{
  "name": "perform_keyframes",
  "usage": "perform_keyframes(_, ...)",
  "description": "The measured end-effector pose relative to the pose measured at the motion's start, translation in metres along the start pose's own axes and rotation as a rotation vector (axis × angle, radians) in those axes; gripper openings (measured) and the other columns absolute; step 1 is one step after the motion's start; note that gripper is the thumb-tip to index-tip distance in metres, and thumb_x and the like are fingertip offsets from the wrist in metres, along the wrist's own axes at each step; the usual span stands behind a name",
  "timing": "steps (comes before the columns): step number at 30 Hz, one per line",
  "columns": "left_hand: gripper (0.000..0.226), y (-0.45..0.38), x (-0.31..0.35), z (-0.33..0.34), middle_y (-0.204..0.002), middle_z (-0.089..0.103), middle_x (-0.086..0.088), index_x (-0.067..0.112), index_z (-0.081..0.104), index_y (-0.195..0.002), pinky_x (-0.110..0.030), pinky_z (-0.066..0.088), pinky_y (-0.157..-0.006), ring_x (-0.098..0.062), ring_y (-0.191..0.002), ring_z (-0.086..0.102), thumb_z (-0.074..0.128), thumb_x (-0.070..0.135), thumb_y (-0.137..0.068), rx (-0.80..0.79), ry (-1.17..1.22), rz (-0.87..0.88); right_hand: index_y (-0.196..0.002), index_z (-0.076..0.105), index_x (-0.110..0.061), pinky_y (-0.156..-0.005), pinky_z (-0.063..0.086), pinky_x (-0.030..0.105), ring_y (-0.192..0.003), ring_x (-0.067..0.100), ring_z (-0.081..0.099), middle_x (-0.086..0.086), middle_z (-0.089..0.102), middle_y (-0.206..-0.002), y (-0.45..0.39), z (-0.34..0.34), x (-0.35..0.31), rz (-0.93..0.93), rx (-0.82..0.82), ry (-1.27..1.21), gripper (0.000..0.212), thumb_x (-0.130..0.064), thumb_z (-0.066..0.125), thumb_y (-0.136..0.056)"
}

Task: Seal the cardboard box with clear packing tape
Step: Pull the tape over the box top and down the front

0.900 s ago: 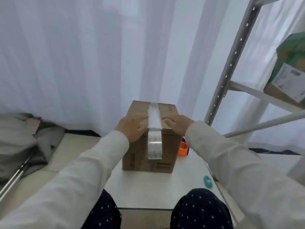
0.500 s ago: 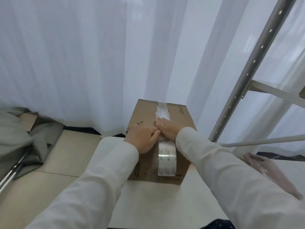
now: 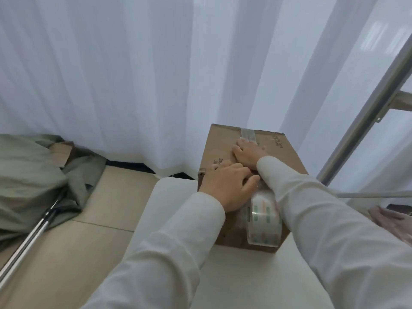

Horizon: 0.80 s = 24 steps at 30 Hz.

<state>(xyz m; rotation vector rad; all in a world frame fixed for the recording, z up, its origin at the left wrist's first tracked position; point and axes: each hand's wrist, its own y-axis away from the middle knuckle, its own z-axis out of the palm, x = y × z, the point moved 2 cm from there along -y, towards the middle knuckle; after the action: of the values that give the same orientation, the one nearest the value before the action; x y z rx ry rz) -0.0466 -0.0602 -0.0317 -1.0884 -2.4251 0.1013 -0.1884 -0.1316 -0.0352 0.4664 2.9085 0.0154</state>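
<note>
We note the right hand (image 3: 248, 155) has slid farther back along the tape strip (image 3: 265, 216) since half a second ago; left hand (image 3: 227, 186) presses near edge. Both flat, grasping nothing. Cardboard box (image 3: 287, 159) sits on the counter (image 3: 171, 197); seal looks nearly done. Shelf post (image 3: 365, 121) stands close right, no real obstruction

Both hands, left (image 3: 227, 186) and right (image 3: 249, 156), press flat on the taped cardboard box (image 3: 223, 148) atop a white table (image 3: 245, 275).
</note>
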Motion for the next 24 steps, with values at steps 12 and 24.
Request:
perform_keyframes(12, 0.033, 0.002, 0.001, -0.002, -0.118, 0.058, 0.009, 0.03, 0.06, -0.104, -0.033, 0.023, -0.097, -0.014, -0.116, 0.041, 0.032, 0.044, -0.094, -0.019, 0.079, -0.023, -0.109, 0.047, -0.008, -0.105, 0.028, 0.048, -0.123, 0.028, 0.041, 0.008, 0.048, -0.125, 0.046, -0.018, 0.004, -0.146, -0.084, -0.021, 0.037, -0.037, 0.025, -0.098)
perform_keyframes(24, 0.038, 0.001, 0.001, -0.003, -0.113, 0.058, 0.004, 0.024, 0.059, -0.098, -0.036, 0.027, -0.097, -0.018, -0.114, 0.042, 0.027, 0.046, -0.096, -0.05, 0.039, -0.037, -0.114, 0.046, -0.013, -0.112, 0.009, 0.054, -0.142, 0.024, 0.02, 0.004, 0.029, -0.151, 0.005, -0.009, -0.002, 0.007, -0.047, -0.063, 0.041, -0.04, 0.023, -0.093)
